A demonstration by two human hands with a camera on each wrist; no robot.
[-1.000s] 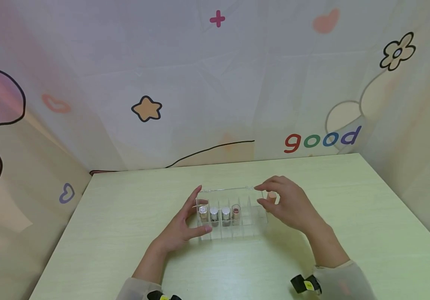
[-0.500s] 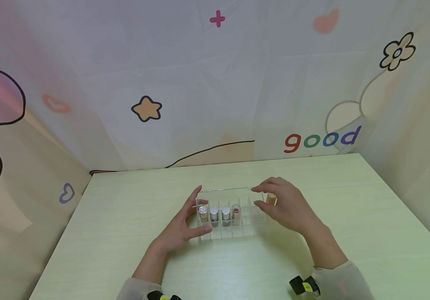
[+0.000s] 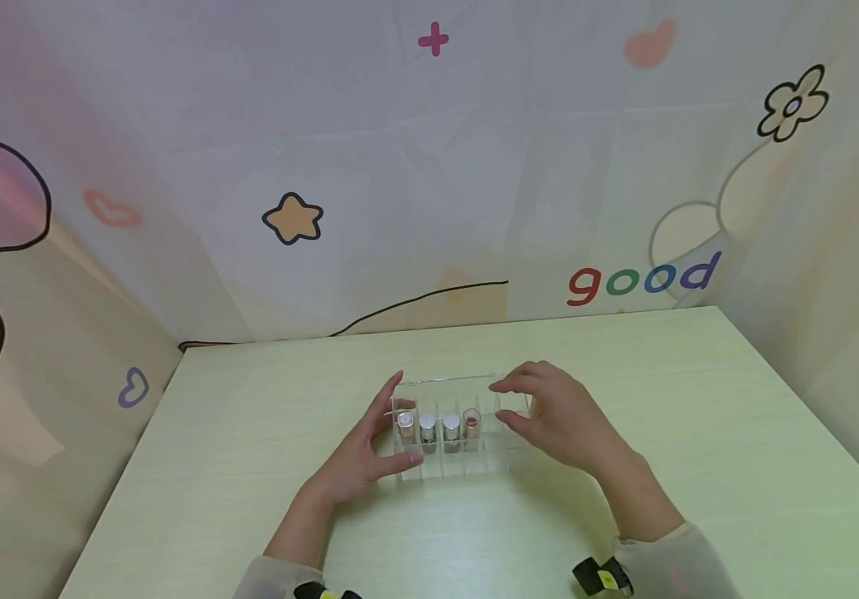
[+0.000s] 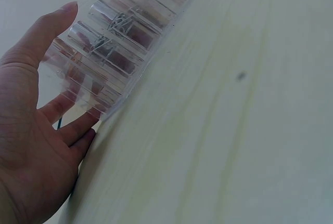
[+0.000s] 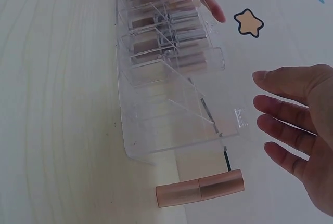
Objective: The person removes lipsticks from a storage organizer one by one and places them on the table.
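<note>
A clear plastic lipstick organizer (image 3: 500,462) stands on the table, divided into narrow slots. Several lipsticks (image 3: 451,428) sit upright in its left and middle slots, some silver-topped, one with a clear cap showing a reddish tip. My left hand (image 3: 354,466) holds the organizer's left end, thumb at the front and fingers round the side and back. Over the right-hand slots hovers my right hand (image 3: 560,412), thumb and fingers apart with nothing between them. In the right wrist view a rose-gold lipstick tube (image 5: 200,188) stands just beyond the organizer's right end; the head view hides it behind my right hand.
The pale wooden table (image 3: 249,433) extends around the organizer on all sides. A printed cloth backdrop (image 3: 399,166) hangs behind the table and along both sides. Black straps with small devices (image 3: 603,576) show at the sleeves.
My right hand has shifted left and a little nearer, away from the rose-gold lipstick tube and over the organizer's right slots. My left hand and the organizer have stayed put.
</note>
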